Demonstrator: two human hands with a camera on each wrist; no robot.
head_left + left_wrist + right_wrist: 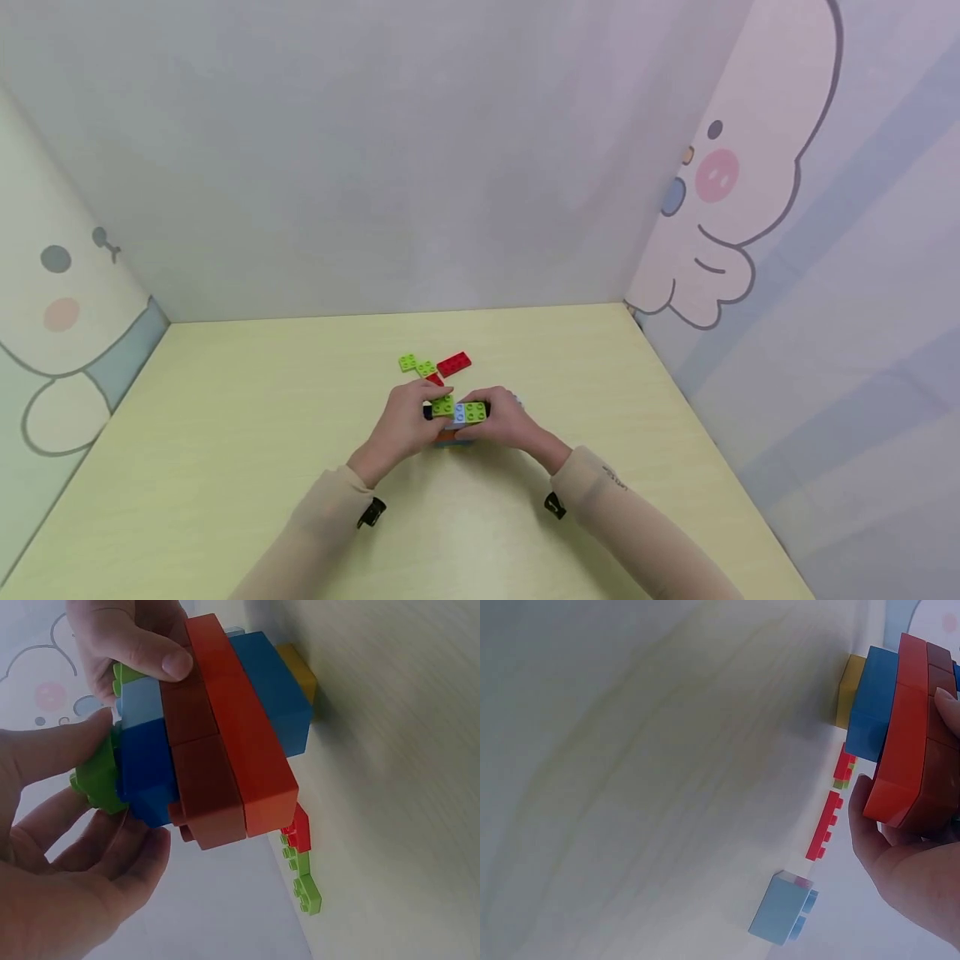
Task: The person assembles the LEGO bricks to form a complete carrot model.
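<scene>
Near the middle of the pale wooden tabletop (pixel 262 400), a person's two hands work at a stack of toy building bricks (pixel 201 720) that stands between them. The left hand (pixel 402 422) pinches a lime-green brick (pixel 100 776) between thumb and fingers, at the top of the stack against a dark-blue brick (pixel 150 771); whether it is fully seated I cannot tell. The right hand (pixel 508 418) grips the other end, its thumb pressed on the reddish-brown bricks (pixel 208 787) and its fingers wrapped round the stack's end. Below the brown layer come a long orange-red brick (pixel 244 735), a medium-blue brick (pixel 276 690) and a yellow brick (pixel 298 671) at the foot.

Beyond the left hand lie two loose lime-green plates (pixel 407 362), a red plate (pixel 454 364) and a smaller red piece (pixel 435 380), partly hidden by that hand. A loose light-blue brick (pixel 780 907) sits near the right hand. Both arms wear beige sleeves (pixel 633 525); behind the table hangs a pale curtain (pixel 390 167), with cartoon figures on the sides.
</scene>
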